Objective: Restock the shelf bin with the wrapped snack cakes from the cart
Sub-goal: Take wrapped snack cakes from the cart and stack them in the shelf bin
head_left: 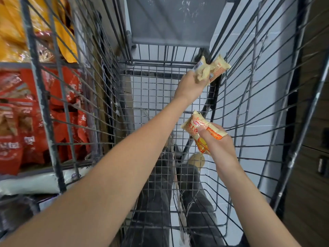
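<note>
Both our hands grip wrapped snack cakes over the wire cart (pixel 160 97), left hand (pixel 189 84) farther out, right hand (pixel 216 141) nearer; shelf bin (pixel 23 122) lies left.

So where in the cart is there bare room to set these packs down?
The cart's wire floor is bare between both hands, left hand and right hand, and the left wall. The shelf bins beyond that wall are packed with red bags and orange bags.
</note>
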